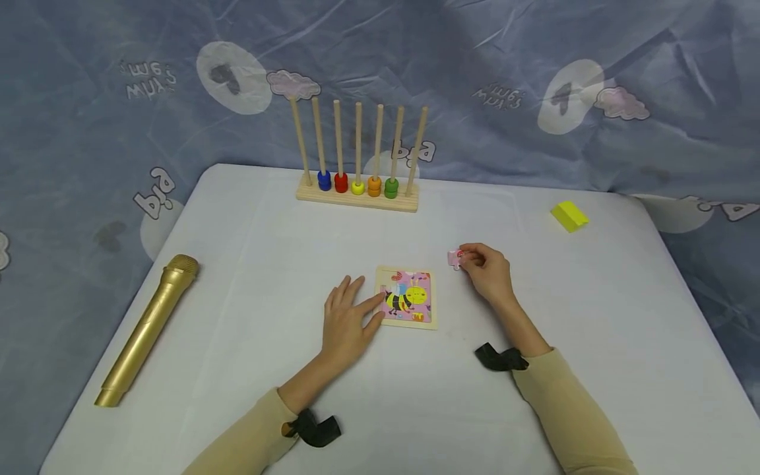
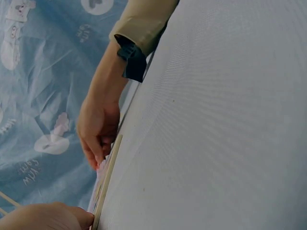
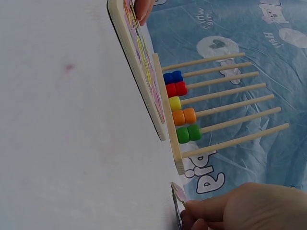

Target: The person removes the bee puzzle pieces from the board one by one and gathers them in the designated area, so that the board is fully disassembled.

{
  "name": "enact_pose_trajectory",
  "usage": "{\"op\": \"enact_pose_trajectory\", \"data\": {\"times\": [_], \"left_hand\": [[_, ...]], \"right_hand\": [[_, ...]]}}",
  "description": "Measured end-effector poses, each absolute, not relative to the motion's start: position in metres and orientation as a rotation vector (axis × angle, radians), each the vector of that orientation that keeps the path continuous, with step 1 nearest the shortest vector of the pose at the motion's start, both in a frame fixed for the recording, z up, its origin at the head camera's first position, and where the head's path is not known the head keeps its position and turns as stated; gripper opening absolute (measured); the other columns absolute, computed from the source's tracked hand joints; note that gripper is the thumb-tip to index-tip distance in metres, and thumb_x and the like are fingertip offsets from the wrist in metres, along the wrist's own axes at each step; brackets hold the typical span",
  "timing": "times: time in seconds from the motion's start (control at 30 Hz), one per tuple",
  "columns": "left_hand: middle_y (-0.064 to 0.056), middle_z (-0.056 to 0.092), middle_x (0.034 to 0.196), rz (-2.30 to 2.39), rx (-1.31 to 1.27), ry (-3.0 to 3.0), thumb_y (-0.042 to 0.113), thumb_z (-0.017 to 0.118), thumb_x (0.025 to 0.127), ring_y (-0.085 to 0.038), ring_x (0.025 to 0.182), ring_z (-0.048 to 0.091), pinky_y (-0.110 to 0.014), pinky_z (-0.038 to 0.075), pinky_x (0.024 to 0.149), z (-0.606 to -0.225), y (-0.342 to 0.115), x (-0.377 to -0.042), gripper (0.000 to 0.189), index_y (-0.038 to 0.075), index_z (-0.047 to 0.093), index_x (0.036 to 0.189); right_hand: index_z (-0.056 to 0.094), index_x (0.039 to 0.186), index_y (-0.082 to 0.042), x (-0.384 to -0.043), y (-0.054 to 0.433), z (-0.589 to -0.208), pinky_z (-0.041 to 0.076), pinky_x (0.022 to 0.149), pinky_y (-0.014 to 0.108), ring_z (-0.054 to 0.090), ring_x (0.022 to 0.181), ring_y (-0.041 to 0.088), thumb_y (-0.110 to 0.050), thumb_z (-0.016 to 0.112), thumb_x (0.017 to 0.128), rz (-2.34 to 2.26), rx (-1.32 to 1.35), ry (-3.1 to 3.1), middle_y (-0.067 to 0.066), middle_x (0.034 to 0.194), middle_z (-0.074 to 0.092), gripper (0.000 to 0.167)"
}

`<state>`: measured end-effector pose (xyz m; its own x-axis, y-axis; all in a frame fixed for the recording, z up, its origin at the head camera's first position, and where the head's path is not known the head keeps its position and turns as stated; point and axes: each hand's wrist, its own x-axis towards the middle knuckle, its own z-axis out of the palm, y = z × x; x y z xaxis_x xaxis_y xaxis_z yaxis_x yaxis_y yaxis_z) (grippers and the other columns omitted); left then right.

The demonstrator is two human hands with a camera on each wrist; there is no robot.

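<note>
A square wooden jigsaw puzzle (image 1: 418,297) with a yellow and black bee lies in the middle of the white table. My left hand (image 1: 347,326) has its fingers spread, and the index finger and thumb touch the puzzle's left edge. To the right of the board, my right hand (image 1: 489,274) pinches a pink puzzle piece (image 1: 454,258) between thumb and fingers. The right wrist view shows this piece (image 3: 178,192) tilted up at the fingertips, close over the table. Part of the piece is hidden by the fingers.
Behind the puzzle stands a wooden peg rack (image 1: 356,201) with coloured beads on upright rods. A gold microphone (image 1: 148,330) lies along the left side. Toward the back right is a yellow block (image 1: 570,216). A patterned blue cloth (image 1: 380,39) hangs behind the table (image 1: 255,264).
</note>
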<state>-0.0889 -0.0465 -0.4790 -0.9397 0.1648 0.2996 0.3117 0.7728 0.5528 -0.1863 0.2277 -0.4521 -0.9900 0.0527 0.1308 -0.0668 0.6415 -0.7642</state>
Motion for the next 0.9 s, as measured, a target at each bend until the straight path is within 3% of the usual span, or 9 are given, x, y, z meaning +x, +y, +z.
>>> {"op": "enact_pose_trajectory", "data": {"times": [0.6, 0.9], "left_hand": [[-0.017, 0.049, 0.144, -0.916, -0.363, -2.721, 0.024, 0.071, 0.088, -0.040, 0.142, 0.032, -0.060, 0.022, 0.113, -0.4819, -0.0483, -0.0888, 0.033, 0.018, 0.072, 0.120], [-0.018, 0.049, 0.145, -0.917, -0.370, -2.711, 0.024, 0.071, 0.088, -0.040, 0.142, 0.032, -0.060, 0.022, 0.113, -0.4838, -0.0468, -0.0899, 0.033, 0.018, 0.072, 0.120]], "right_hand": [[0.070, 0.106, 0.005, -0.1837, 0.2209, -0.4560, 0.039, 0.065, 0.009, 0.061, 0.083, 0.028, 0.001, 0.067, 0.086, 1.079, 0.038, -2.706, 0.018, 0.090, 0.064, 0.020], [0.072, 0.105, 0.001, -0.1841, 0.2247, -0.4536, 0.039, 0.062, 0.010, 0.057, 0.079, 0.018, -0.003, 0.065, 0.088, 1.165, -0.099, -2.672, 0.015, 0.090, 0.066, 0.019]]}}
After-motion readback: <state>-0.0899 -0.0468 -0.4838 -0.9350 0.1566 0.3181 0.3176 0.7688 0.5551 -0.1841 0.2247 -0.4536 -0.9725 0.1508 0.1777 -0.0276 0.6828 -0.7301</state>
